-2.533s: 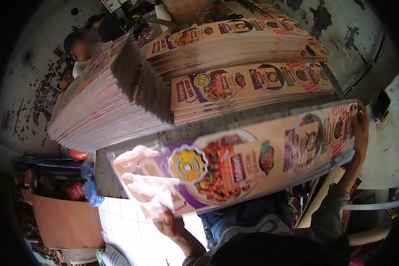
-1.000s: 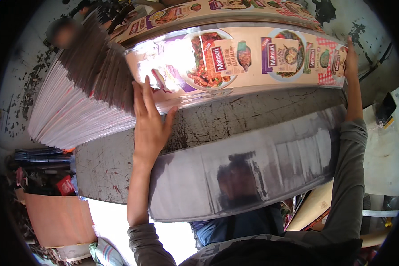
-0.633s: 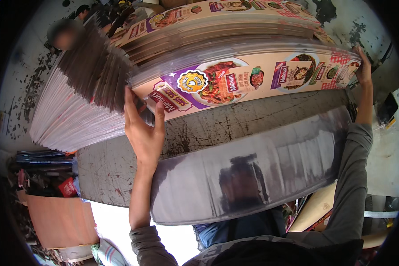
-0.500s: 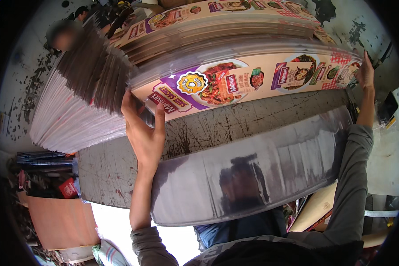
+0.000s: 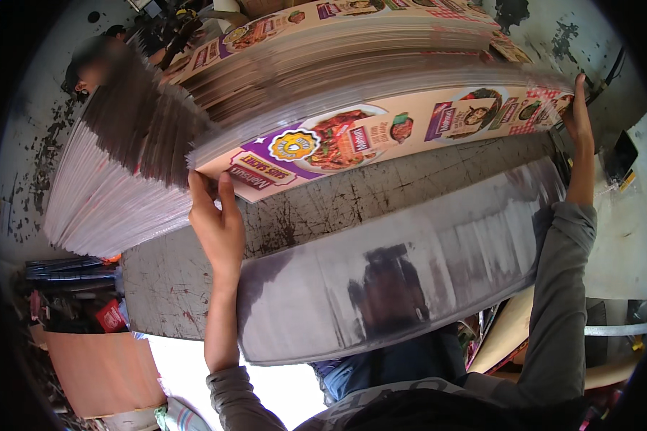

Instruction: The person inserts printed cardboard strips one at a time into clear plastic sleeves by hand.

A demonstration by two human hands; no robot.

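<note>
My left hand (image 5: 219, 230) grips the near left corner of a long stack of printed food-packaging sheets (image 5: 410, 140), its thumb on the front. At the opposite end, my right hand (image 5: 580, 118) is against the stack's right edge, its fingers partly hidden behind the sheets. The front sheet is peach and purple with pictures of dishes, and the stack tilts up so its print faces me. Between my forearms lies a long, glossy, curved-looking transparent sheet (image 5: 305, 302) on the near side of the scratched grey table (image 5: 169, 287).
More printed sheets (image 5: 280, 36) are piled behind. On the left stands a fanned stack of pale sheets (image 5: 111, 190), with a person (image 5: 97, 65) beyond it. An orange-brown board (image 5: 104, 370) is at lower left. A dark phone-like object (image 5: 623, 156) lies to the right.
Both hands and the printed stack have shifted slightly left in the picture. My left thumb sits nearer the stack's left edge. The view has also turned a little.
</note>
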